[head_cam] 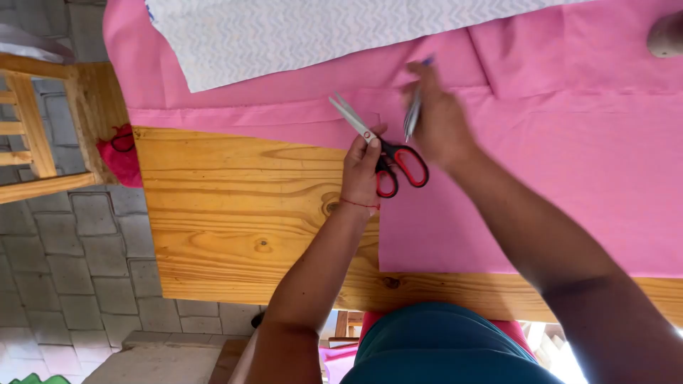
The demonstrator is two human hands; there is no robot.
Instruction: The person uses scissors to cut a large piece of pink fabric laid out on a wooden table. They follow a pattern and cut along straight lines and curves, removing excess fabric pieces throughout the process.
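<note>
Left arm reaches up from near edge, forearm nearly straight, thin red band at wrist. Left hand point(364, 171) curled shut, knuckles up. Right arm enters from lower right, angled far and leftward. Right hand point(440, 117) blurred, fingers pinched closed, just right of left hand.

I see a pale wooden table point(235, 213) with knots in its boards. Pink cloth point(555, 178) lies spread directly across most of it, leaving the near left part bare.
</note>
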